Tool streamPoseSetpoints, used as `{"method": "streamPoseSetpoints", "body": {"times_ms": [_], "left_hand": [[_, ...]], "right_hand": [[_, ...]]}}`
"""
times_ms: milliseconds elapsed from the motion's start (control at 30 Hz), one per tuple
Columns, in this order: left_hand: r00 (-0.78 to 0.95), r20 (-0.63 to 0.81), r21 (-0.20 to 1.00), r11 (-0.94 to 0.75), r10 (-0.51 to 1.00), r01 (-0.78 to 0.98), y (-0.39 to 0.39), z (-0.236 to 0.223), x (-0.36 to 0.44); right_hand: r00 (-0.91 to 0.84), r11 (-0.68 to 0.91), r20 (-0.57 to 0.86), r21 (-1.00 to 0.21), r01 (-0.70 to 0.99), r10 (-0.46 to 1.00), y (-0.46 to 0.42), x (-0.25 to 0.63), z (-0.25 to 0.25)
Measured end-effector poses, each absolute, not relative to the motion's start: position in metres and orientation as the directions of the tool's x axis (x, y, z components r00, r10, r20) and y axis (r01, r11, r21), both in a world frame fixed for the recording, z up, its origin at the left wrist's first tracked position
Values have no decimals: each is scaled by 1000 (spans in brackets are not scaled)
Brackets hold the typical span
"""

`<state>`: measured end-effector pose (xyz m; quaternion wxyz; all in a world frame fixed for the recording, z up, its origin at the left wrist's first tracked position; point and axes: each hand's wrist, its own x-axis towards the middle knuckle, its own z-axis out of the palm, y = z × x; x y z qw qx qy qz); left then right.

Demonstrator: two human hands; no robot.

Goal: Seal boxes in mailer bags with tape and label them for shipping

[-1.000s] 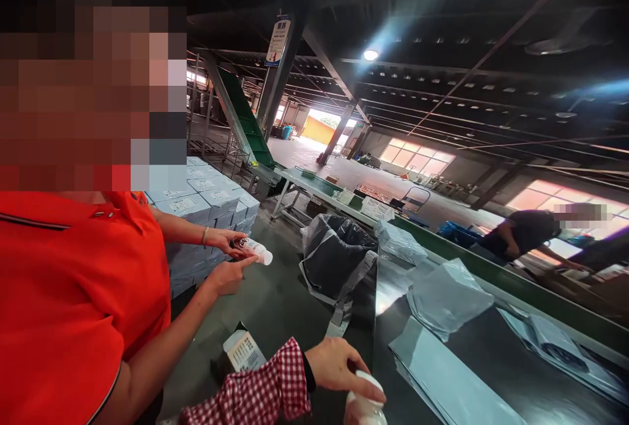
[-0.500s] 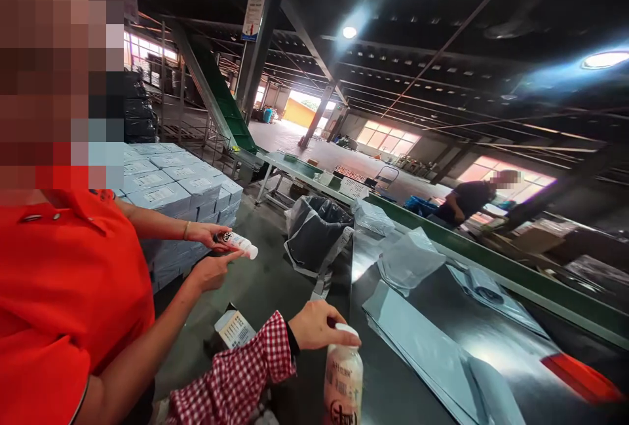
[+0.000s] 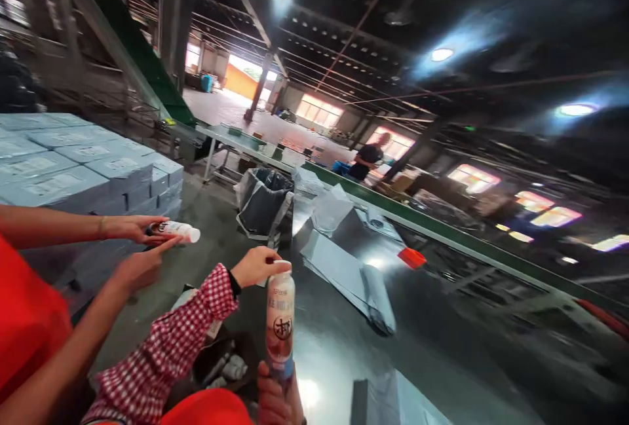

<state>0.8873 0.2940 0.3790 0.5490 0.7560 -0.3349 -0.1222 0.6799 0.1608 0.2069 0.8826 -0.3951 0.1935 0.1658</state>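
A bottle [image 3: 281, 310] with a white cap and printed label stands almost upright in front of me. The fingers of my left hand [image 3: 256, 266], in a red-and-white checked sleeve, pinch its cap. My right hand [image 3: 274, 399] is wrapped around the bottle's base at the bottom edge, partly cut off by the frame. At the left, a co-worker in red holds a similar white-capped bottle [image 3: 177, 230] tilted sideways. That person's other hand [image 3: 140, 266] points a finger at it.
A metal table [image 3: 334, 353] reaches along my right, bearing flat grey plastic bags [image 3: 339, 268] and an orange-red object [image 3: 411, 257]. Wrapped boxes [image 3: 73, 163] are stacked at the left. A lined bin [image 3: 263, 199] stands ahead, beside a green conveyor [image 3: 442, 235]. Another person [image 3: 366, 162] is farther off.
My view has swung to the right. The bottle shows more fully, and my right hand at its base has come into view. My left hand stays at the cap.
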Motion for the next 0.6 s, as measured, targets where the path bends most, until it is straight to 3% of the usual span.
{"method": "streamPoseSetpoints", "body": {"times_ms": [33, 200, 367, 600], "left_hand": [[730, 195, 906, -164, -655, -390, 295, 384, 889], [664, 232, 925, -49, -711, -376, 298, 402, 889], [613, 239, 961, 95, -753, -259, 301, 411, 881], [686, 194, 980, 166, -701, -108, 301, 415, 880]], "right_hand": [[873, 657, -444, -600, -456, 201, 160, 680, 210], [936, 722, -319, -611, -325, 152, 164, 686, 225], [949, 736, -246, -603, -309, 198, 164, 688, 241], [956, 711, -286, -686, -155, -67, 159, 695, 245]]}}
